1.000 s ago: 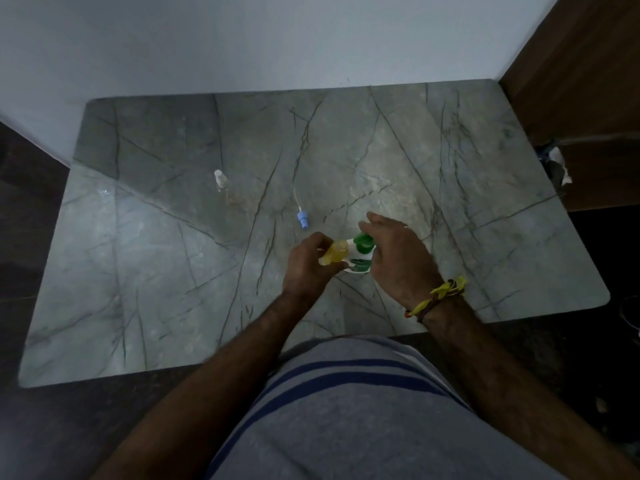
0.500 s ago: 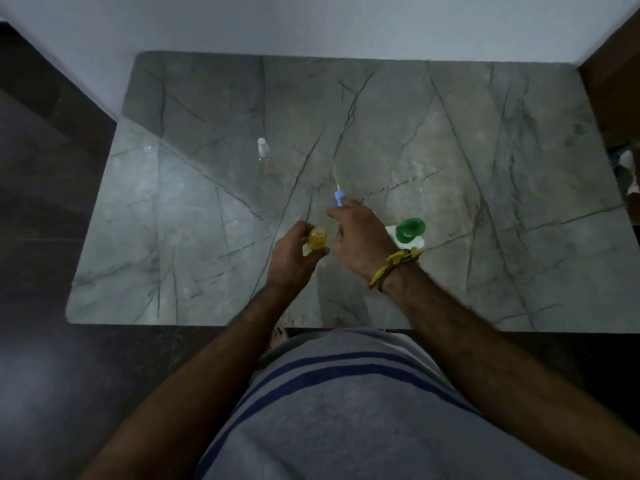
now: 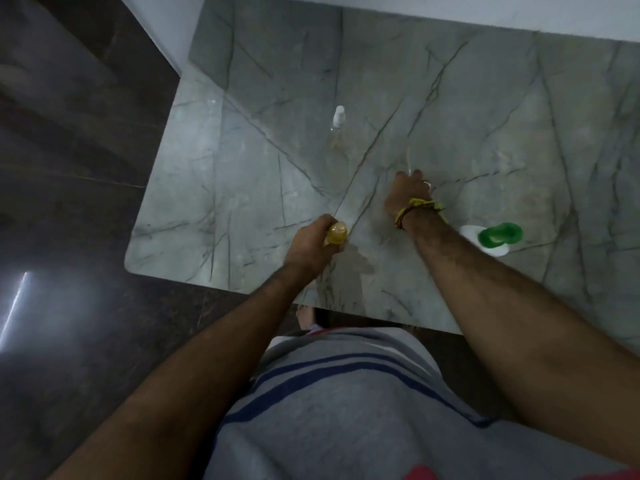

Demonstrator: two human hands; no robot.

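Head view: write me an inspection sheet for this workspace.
Surface: grey veined marble table, glossy.
Job's things: small yellow bottle; thin tube lying on the table.
Clutter: clear bottle with white cap towards the far side; white bottle with green cap beside the right forearm.
Hands: left hand grips the small yellow bottle; right hand curls its fingers over the near end of the thin tube.
Cables: nothing seen.
Surroundings: white wall behind the table; dark floor to the left.
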